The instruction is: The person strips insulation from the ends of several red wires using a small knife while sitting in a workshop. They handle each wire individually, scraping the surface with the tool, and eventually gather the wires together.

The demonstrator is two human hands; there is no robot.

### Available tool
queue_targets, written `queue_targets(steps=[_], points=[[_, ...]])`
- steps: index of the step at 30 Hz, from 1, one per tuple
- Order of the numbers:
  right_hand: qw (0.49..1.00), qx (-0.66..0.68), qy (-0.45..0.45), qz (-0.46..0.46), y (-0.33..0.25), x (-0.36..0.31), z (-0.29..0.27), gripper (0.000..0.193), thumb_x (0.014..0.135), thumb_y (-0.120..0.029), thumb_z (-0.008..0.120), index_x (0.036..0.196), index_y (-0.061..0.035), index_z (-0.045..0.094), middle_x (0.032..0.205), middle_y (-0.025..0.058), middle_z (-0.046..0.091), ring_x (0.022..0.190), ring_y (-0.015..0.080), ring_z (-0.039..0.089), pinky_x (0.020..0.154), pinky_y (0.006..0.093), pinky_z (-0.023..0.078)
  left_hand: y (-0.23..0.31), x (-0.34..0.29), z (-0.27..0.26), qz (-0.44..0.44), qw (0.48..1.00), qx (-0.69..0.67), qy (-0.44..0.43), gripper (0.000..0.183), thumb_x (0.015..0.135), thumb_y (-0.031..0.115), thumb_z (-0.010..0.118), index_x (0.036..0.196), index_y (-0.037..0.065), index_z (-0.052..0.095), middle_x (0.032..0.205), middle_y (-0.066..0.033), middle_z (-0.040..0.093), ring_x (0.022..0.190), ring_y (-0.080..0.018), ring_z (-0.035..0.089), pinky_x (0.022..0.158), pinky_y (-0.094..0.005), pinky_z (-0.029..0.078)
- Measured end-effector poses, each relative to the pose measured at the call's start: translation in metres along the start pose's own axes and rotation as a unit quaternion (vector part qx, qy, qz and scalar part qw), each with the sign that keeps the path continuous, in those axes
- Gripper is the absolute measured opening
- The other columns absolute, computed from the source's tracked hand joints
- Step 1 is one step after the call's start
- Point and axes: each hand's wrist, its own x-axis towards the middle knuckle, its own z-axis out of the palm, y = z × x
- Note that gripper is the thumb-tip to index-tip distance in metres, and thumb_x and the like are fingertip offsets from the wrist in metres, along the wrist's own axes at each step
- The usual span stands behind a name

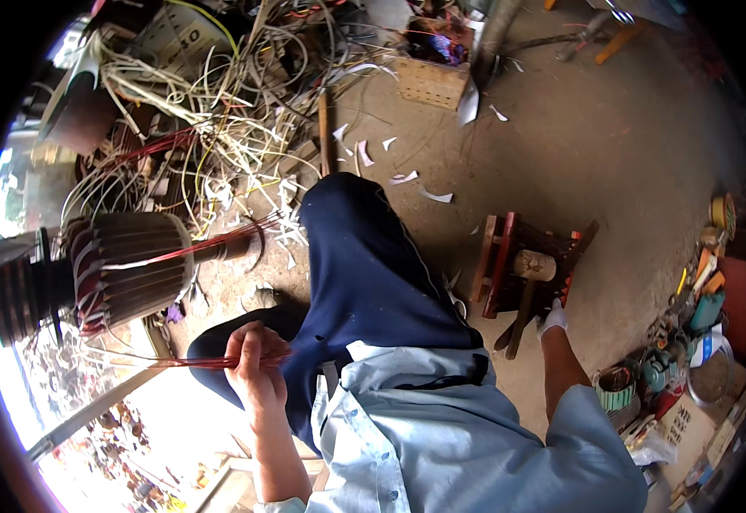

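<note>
My left hand (255, 359) is closed around a bundle of thin red wires (181, 362), which runs left toward a motor rotor (129, 269). The rotor has a slotted, striped body and a dark ringed shaft end. More red wires cross its top and reach right. My right arm stretches out to the right, and my right hand (553, 318), covered in something white like a glove, is at the near edge of a small red wooden stool (503, 269). A wooden mallet (534, 267) lies on the stool, its handle pointing toward me. My right fingers are too small to make out.
Tangled pale wires (219, 120) heap up at the far left. A wooden crate (431, 81) stands at the back, with white paper scraps (435, 197) on the floor. Scissors (453, 295) lie beside my knee. Tools and containers, including a green basket (615, 392), crowd the right.
</note>
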Motion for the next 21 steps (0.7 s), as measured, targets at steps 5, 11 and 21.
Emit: queue_targets(steps=[5, 11, 21], points=[[0.999, -0.013, -0.033, -0.001, -0.029, -0.001, 0.093, 0.043, 0.103, -0.04, 0.063, 0.138, -0.0172, 0.06, 0.124, 0.0092, 0.066, 0.11, 0.0299, 0.064, 0.095, 0.0475, 0.056, -0.001, -0.008, 0.001, -0.013, 0.999, 0.024, 0.042, 0.021, 0.101, 0.016, 0.067, 0.112, -0.001, 0.066, 0.088, -0.012, 0.071, 0.071, -0.019, 0.069, 0.065, -0.0318, 0.058], [0.985, -0.112, -0.128, -0.039, -0.151, -0.031, 0.229, 0.052, 0.101, -0.047, 0.064, 0.143, -0.0193, 0.051, 0.131, 0.0148, 0.059, 0.106, 0.0418, 0.065, 0.091, 0.0567, 0.055, -0.008, -0.016, -0.021, 0.008, 0.999, 0.041, 0.012, 0.025, 0.098, 0.016, 0.074, 0.114, -0.002, 0.068, 0.09, -0.0098, 0.073, 0.074, -0.0163, 0.069, 0.07, -0.0298, 0.058], [0.588, -0.416, -0.201, -0.664, -0.054, -0.249, 0.226, 0.046, 0.099, -0.027, 0.065, 0.137, -0.0019, 0.058, 0.136, 0.0228, 0.062, 0.125, 0.0393, 0.06, 0.106, 0.0455, 0.049, -0.038, -0.042, -0.048, 0.006, 0.997, 0.0, 0.076, 0.029, 0.094, 0.019, 0.08, 0.111, -0.002, 0.069, 0.089, -0.0075, 0.073, 0.076, -0.0168, 0.071, 0.073, -0.0301, 0.059]])
